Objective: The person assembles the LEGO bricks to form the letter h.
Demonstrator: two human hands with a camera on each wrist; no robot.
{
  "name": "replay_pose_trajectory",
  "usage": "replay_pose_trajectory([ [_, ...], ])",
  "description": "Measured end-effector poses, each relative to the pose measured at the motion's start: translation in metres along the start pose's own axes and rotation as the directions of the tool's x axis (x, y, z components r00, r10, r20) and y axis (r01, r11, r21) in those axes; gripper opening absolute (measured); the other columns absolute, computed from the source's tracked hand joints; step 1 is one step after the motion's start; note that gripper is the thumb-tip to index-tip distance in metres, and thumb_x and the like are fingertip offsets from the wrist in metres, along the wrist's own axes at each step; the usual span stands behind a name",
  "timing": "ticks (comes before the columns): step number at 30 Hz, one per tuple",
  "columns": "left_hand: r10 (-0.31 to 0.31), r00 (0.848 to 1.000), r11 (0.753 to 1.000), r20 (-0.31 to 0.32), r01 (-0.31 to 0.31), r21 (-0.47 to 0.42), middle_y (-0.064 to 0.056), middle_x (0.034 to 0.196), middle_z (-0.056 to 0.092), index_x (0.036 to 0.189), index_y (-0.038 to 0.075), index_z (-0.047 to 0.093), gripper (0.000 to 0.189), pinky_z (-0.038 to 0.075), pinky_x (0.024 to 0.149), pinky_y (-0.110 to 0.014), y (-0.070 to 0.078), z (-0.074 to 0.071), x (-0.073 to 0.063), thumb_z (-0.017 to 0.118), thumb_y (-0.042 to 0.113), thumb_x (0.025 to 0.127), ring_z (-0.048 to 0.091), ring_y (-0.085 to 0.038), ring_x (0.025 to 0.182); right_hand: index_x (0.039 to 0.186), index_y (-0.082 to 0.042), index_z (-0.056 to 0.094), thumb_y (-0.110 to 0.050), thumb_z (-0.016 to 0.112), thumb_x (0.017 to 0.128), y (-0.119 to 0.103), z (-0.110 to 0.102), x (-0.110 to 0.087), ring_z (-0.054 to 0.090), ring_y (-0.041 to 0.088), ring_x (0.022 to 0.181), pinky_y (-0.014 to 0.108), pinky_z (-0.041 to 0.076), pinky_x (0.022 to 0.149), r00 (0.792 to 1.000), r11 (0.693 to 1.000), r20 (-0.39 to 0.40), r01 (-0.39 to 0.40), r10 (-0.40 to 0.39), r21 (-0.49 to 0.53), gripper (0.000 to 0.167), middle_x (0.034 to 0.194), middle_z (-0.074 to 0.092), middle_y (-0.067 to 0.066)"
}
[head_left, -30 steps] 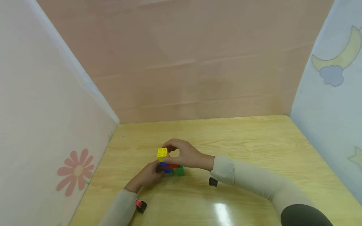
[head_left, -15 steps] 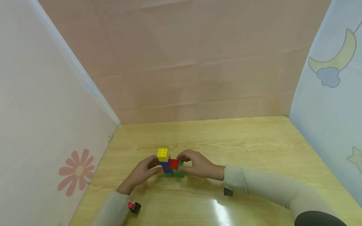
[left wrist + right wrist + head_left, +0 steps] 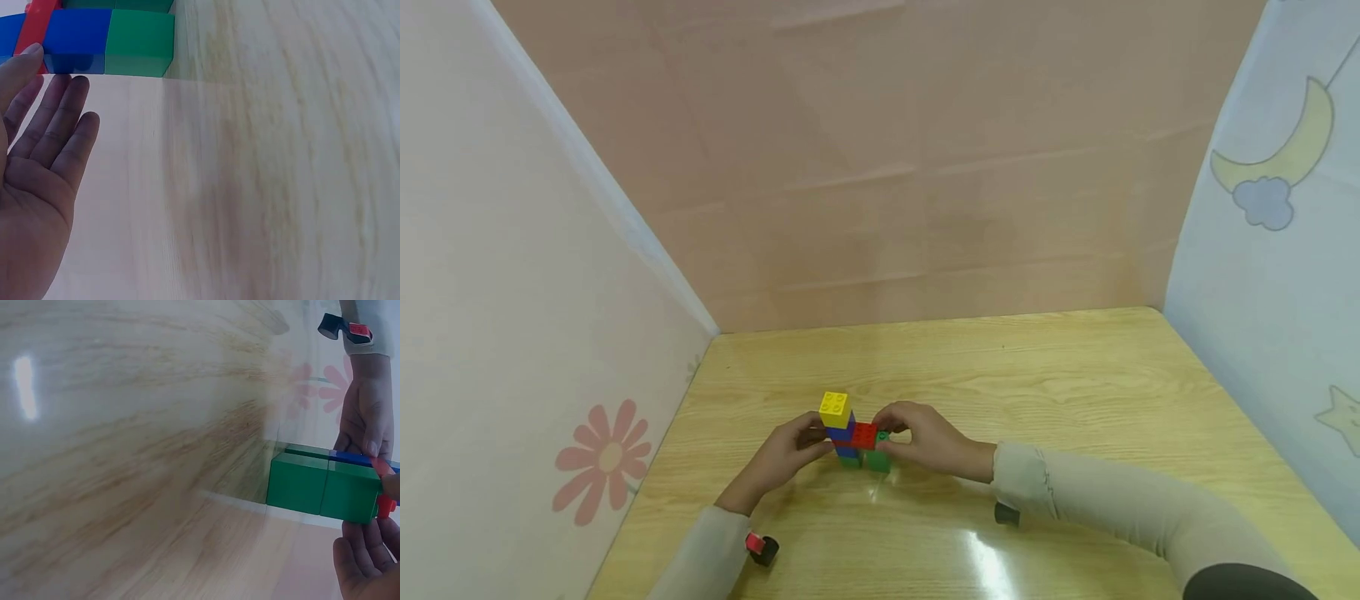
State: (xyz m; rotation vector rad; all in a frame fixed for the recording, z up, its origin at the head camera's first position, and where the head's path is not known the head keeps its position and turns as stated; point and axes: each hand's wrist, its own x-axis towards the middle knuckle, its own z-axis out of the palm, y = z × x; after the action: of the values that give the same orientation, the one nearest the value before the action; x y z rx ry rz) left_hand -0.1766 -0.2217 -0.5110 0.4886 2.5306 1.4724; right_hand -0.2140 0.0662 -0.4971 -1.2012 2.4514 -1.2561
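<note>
A small structure of toy building bricks stands upright on the table. Its left column has a yellow brick (image 3: 835, 409) on top, with blue (image 3: 78, 37) and green (image 3: 140, 44) bricks below. A red brick (image 3: 864, 436) bridges across to a right column of stacked green bricks (image 3: 300, 482). My left hand (image 3: 784, 452) holds the left column, thumb on the red piece and fingers at the far side. From the right, my right hand (image 3: 928, 440) pinches the red brick's end and green column between thumb and fingers. Its fingertips are partly hidden.
The pale wooden table (image 3: 1037, 367) reaches a brown backdrop (image 3: 917, 167) behind. Decorated side panels stand at left (image 3: 490, 333) and right (image 3: 1247, 283). Black pieces (image 3: 1007, 514) hang at my wrists.
My right hand has come down from the yellow brick to the right side of the structure. My left hand shifted back slightly, then forward again to the left column.
</note>
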Motion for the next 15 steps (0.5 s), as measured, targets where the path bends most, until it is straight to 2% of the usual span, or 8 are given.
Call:
replay_pose_trajectory([
  [9,-0.013,0.999,1.000,0.031,0.014,-0.022,0.003,0.125,0.061,0.129,0.026,0.057,0.037,0.051,0.095,-0.033,0.003,0.001,0.004,0.064,0.037,0.094,0.060,-0.021,0.116,0.120,-0.018,0.061,-0.038,0.072,0.089,0.002,-0.001,-0.004,0.061,0.008,0.097,0.036,0.055,0.087,1.000,1.000,0.001,-0.005,0.005,-0.010,0.039,0.111,0.062,-0.011],
  [12,-0.028,0.999,0.999,0.026,0.029,-0.029,0.001,0.126,0.061,0.131,0.023,0.056,0.040,0.052,0.095,-0.035,0.007,0.001,0.013,0.064,0.038,0.094,0.060,-0.022,0.116,0.122,-0.016,0.062,-0.036,0.072,0.089,0.004,-0.008,-0.001,0.061,0.007,0.098,0.037,0.054,0.088,0.999,0.999,-0.013,-0.031,0.032,0.016,0.039,0.113,0.064,-0.010],
  [15,-0.047,0.999,0.998,0.013,0.047,-0.052,-0.002,0.127,0.060,0.132,0.019,0.056,0.043,0.051,0.096,-0.039,0.014,0.000,0.030,0.063,0.040,0.095,0.060,-0.023,0.116,0.123,-0.014,0.063,-0.035,0.071,0.090,0.010,-0.019,0.004,0.063,0.008,0.096,0.036,0.055,0.088,0.995,0.995,-0.054,-0.077,0.080,0.058,0.039,0.113,0.066,-0.007],
])
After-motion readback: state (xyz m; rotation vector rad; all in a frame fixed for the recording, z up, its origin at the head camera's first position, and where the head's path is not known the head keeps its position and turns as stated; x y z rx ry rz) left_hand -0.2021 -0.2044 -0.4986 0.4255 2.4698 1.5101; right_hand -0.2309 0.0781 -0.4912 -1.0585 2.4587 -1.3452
